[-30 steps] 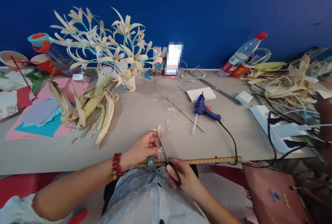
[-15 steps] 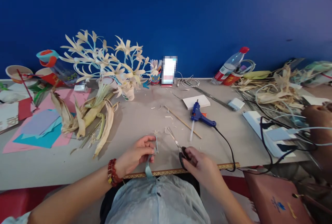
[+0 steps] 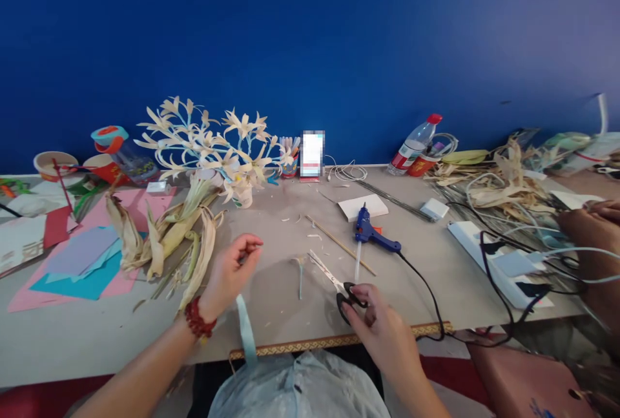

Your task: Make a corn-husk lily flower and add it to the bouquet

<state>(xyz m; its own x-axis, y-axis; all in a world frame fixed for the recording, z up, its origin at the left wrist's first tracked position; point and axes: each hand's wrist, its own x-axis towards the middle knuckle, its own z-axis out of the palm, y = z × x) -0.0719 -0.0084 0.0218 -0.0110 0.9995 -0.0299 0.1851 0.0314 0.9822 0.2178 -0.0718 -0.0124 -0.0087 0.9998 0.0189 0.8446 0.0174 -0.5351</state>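
Note:
My left hand [image 3: 231,269] is raised over the table at centre left, its fingers curled and pressed together. Whatever they may hold is hidden. Just below its palm, a pale blue strip [image 3: 246,331] runs down over the table's front edge; I cannot tell if the hand still grips it. A short pale blue stem [image 3: 300,279] with a small pale tip lies on the table between my hands. At right, my right hand [image 3: 380,324] is closed on the black handles of scissors [image 3: 332,276], blades pointing away to the left and slightly apart.
Pale husk flowers [image 3: 213,153] stand at the back left, behind dry corn husks [image 3: 188,237] and coloured paper [image 3: 87,250]. A blue glue gun [image 3: 371,230], a thin stick [image 3: 339,243] and a power strip [image 3: 484,263] lie rightward. Another person's hand [image 3: 588,230] is at far right.
My left hand has moved left and up, away from the blue stem, which now lies on the table. The pale blue strip has shifted left. The view has tilted slightly upward.

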